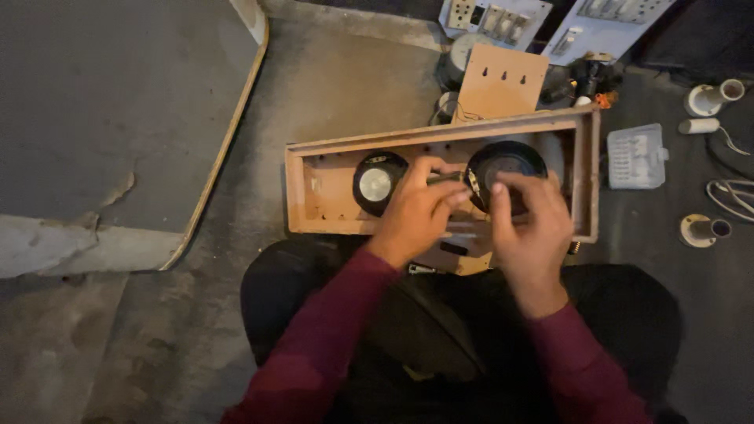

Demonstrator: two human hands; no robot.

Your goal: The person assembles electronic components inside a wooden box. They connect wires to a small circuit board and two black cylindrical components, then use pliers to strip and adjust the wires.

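Speaker box (314,169) lies open on the floor; the left hand (416,216) pinches a thin tool (444,178) by the right speaker (503,161). The right hand (530,224), fingers curled, touches that speaker; it is best held steady, the tool moved gently.

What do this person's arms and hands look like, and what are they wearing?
Both arms are covered by long, dark maroon sleeves that end at the wrists. The left hand and right hand are bare: no gloves, and no rings or watch that I can make out.

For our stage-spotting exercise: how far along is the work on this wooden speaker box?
Done: two round speakers, left and right, sit inside the open wooden box. In hand: left hand and right hand work between them. Left: the box's top is open; a separate panel stands behind.
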